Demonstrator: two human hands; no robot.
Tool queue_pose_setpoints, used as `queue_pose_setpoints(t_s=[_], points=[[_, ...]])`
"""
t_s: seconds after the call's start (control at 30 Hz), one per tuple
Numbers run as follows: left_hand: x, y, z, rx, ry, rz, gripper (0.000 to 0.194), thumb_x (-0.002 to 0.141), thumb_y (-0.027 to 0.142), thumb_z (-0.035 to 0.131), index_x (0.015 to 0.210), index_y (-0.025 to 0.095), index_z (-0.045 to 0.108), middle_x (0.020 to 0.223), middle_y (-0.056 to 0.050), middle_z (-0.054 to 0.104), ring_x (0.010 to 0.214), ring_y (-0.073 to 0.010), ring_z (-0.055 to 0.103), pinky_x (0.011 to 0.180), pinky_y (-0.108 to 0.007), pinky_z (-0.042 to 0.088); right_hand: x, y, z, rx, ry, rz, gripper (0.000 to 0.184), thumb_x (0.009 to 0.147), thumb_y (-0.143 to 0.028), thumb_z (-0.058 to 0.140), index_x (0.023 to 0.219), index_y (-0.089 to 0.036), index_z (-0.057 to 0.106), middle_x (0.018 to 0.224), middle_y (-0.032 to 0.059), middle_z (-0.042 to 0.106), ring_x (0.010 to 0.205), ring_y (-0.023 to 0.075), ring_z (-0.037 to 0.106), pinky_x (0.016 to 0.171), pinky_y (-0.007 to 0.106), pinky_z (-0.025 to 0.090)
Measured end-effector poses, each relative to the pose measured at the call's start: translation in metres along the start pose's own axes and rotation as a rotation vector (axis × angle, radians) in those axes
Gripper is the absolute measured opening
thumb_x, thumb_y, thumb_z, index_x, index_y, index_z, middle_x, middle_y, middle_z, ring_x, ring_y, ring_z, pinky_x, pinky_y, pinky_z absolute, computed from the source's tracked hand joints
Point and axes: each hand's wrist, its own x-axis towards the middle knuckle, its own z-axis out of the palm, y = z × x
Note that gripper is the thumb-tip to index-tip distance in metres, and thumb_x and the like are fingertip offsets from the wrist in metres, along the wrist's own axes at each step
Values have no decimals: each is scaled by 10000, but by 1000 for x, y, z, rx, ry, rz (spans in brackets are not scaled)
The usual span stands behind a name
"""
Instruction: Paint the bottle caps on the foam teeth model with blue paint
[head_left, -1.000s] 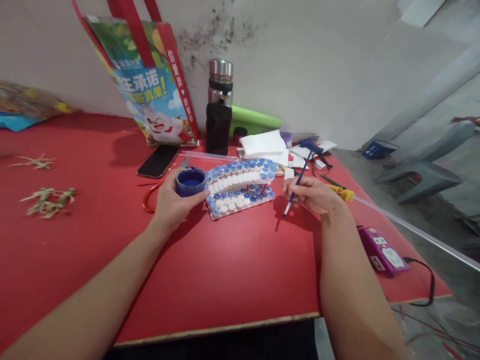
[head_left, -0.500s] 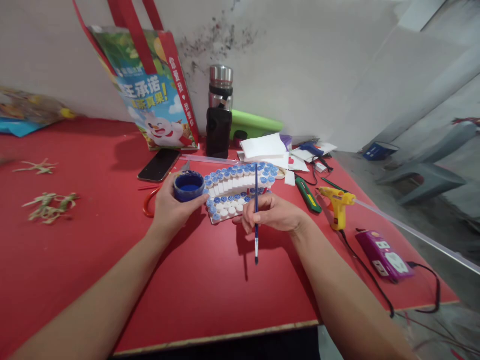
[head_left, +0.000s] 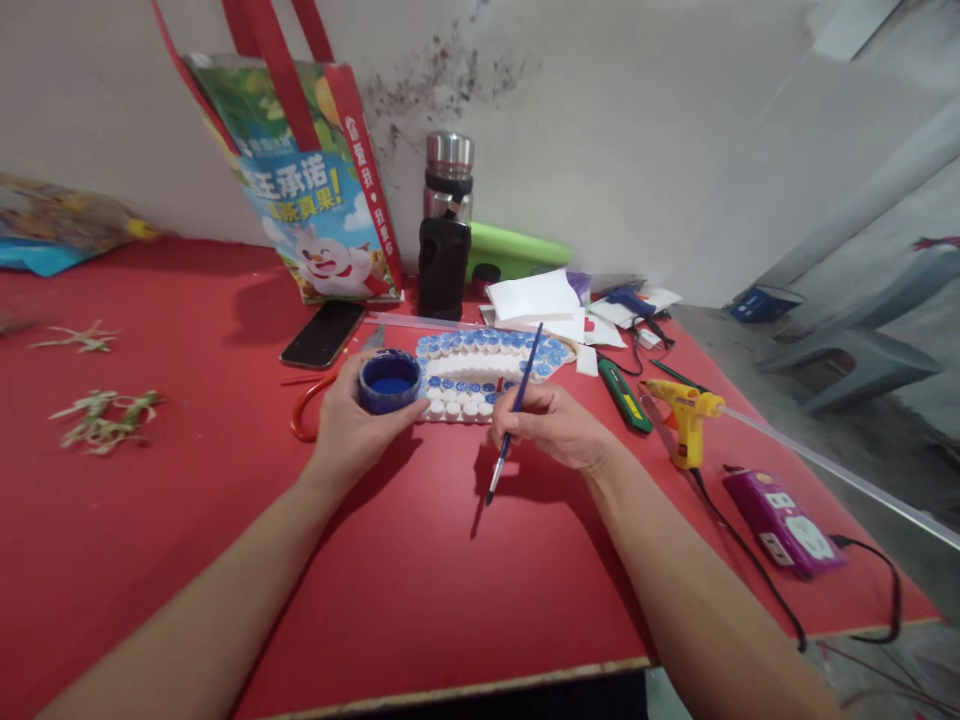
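My left hand (head_left: pixel 352 425) is wrapped round a small pot of blue paint (head_left: pixel 390 382), its thumb along the near rim. Between the fingers of my right hand (head_left: pixel 551 425) is a paintbrush (head_left: pixel 517 403), slanted with its dark tip down to the left above the red table. Just beyond both hands lies a curved white model (head_left: pixel 480 368) edged with rows of round, cap-like pieces. Many pieces are blue; several in the near row are white. My right fingers hide part of its near right side. Orange-handled scissors (head_left: pixel 301 410) lie beside my left hand.
A phone (head_left: pixel 322 335), a printed bag (head_left: pixel 315 190) and a bottle (head_left: pixel 448 180) stand or lie at the back. To the right are a green cutter (head_left: pixel 624 393), a yellow glue gun (head_left: pixel 686 415) and a purple box with a cable (head_left: pixel 784 525). Woven straw pieces (head_left: pixel 105 420) lie left.
The brush has turned from upright to slanted, its tip moving left and up. The model has been turned slightly and lies flatter. The whole view has shifted a little.
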Motion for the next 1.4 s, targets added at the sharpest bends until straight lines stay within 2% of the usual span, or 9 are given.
queue_pose_setpoints(t_s=[0.1, 0.17, 0.3, 0.37, 0.47, 0.73, 0.87, 1.03, 1.4], points=[[-4, 6, -1, -1, -60, 31, 640, 667, 469, 921, 1188, 199, 667, 1219, -99, 754, 1136, -317, 725, 1055, -472, 573, -1, -7, 5, 81, 118, -100, 306, 820, -450, 937, 806, -192, 773, 659, -26, 687, 521, 91, 602, 520, 238, 499], [-8, 13, 0, 4, -107, 41, 644, 672, 481, 926, 1190, 198, 669, 1205, -104, 758, 1126, -322, 730, 1036, -474, 582, -1, -11, 9, 116, 202, -162, 303, 812, -453, 938, 815, -206, 764, 588, -57, 621, 468, 78, 518, 483, 236, 456], [-20, 27, 3, -30, -232, 46, 620, 684, 434, 935, 1191, 184, 679, 1178, -108, 771, 1100, -313, 750, 1008, -456, 608, 0, -16, 15, 143, 311, -293, 266, 817, -440, 931, 859, -238, 764, 576, -80, 612, 419, 57, 418, 478, 247, 432], [-24, 30, 5, -44, -299, 88, 588, 703, 386, 937, 1197, 193, 683, 1181, -93, 780, 1105, -292, 756, 1011, -422, 618, -1, -20, 17, 157, 343, -358, 233, 837, -422, 919, 874, -241, 778, 603, -77, 638, 423, 43, 420, 514, 252, 456], [-26, 30, 7, -38, -328, 141, 555, 727, 322, 925, 1212, 201, 681, 1210, -78, 781, 1136, -273, 755, 1041, -392, 613, -3, -25, 20, 144, 394, -403, 227, 818, -393, 935, 918, -246, 794, 693, -46, 717, 483, 62, 514, 535, 261, 484], [-27, 21, 8, -8, -343, 201, 524, 800, 239, 865, 1278, 214, 652, 1250, -61, 765, 1149, -253, 745, 1039, -380, 610, -10, -23, 46, -155, 539, -493, 170, 966, -321, 802, 867, -220, 709, 675, -32, 752, 421, 89, 601, 409, 226, 461], [-29, 20, 9, -13, -374, 214, 498, 842, 215, 812, 1309, 212, 641, 1269, -71, 750, 1152, -245, 739, 1020, -378, 603, -11, -17, 56, -358, 523, -496, 158, 998, -286, 750, 871, -219, 685, 669, -47, 708, 452, 77, 597, 466, 225, 494], [-29, 20, 9, -3, -393, 254, 492, 839, 181, 793, 1307, 219, 644, 1268, -70, 745, 1151, -254, 732, 1029, -401, 593, -10, -12, 55, -601, 465, -529, 126, 1029, -278, 699, 915, -225, 682, 715, -42, 682, 530, 77, 591, 522, 233, 471], [-27, 16, 8, 14, -425, 240, 509, 829, 211, 790, 1311, 220, 630, 1299, -90, 741, 1187, -279, 730, 1029, -422, 600, -8, -7, 53, -689, 423, -488, 173, 1058, -354, 665, 932, -235, 675, 804, -7, 708, 639, 111, 642, 547, 250, 463]])
